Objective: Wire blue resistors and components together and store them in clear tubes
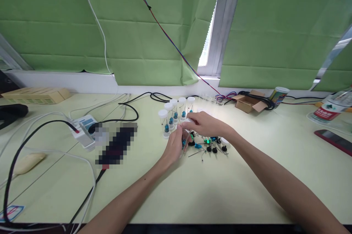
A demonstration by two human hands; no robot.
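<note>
My left hand (174,145) is closed around a clear tube (184,136) with a blue piece in its lower part. From above, my right hand (202,124) grips the white cap (188,121) at the tube's top; its fingertips are partly hidden. Just behind the hands stand several similar clear tubes (166,123) with white caps, each upright with a blue piece inside. Under and beside my right hand lies a pile of small parts: black round pieces (215,150), a blue piece (198,146), green pieces (207,140) and thin metal rods (195,153).
At left are a white power strip (84,131), a blurred dark device (118,146) and looping cables (90,175). Along the back lie black cable, an open cardboard box (249,103) and a printed can (278,96). A bottle (330,107) and red-edged phone (334,140) are at right.
</note>
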